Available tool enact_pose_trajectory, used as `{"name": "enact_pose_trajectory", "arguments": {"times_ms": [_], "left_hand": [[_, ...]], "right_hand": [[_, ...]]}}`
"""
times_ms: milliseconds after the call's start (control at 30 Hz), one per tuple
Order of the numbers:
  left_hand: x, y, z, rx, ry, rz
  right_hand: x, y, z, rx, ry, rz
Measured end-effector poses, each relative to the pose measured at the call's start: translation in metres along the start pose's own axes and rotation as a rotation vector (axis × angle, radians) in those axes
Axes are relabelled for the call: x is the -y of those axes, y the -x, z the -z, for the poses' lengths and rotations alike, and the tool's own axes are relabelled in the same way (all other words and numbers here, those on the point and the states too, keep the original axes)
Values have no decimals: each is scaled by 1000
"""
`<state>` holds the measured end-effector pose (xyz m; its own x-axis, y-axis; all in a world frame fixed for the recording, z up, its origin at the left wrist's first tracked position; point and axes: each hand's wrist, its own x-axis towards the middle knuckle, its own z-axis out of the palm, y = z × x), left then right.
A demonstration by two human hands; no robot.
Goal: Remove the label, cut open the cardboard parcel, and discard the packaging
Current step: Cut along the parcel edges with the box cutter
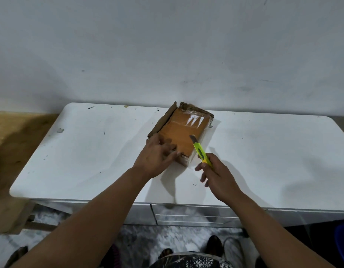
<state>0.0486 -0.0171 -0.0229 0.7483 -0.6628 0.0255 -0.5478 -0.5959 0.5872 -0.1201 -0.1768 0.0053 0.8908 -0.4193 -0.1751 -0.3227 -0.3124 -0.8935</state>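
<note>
Cardboard parcel [183,132] sits on the tabletop [70,151]; my left hand [157,155] presses its 7 o'clock corner with straight fingers, my right hand [215,175] grips a yellow cutter [201,151].

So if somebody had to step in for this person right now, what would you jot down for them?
Left hand: open, fingers resting on the near left corner of the cardboard parcel.
Right hand: grips the yellow utility knife, blade out, tip over the parcel's near right edge.
Parcel lies on the white table by the wall; one side flap stands up on the left, and clear tape with white label scraps remains at the far end.
Left to do: finish cutting it open, then discard the packaging.
</note>
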Motion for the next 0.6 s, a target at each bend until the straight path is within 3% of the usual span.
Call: {"name": "enact_pose_trajectory", "arguments": {"times_ms": [300,600], "left_hand": [[-14,-8,5,-9,52,67],[-23,-3,13,11,31,34]], "right_hand": [[-13,20,19,120,292,2],[-1,24,16,116,475,26]]}}
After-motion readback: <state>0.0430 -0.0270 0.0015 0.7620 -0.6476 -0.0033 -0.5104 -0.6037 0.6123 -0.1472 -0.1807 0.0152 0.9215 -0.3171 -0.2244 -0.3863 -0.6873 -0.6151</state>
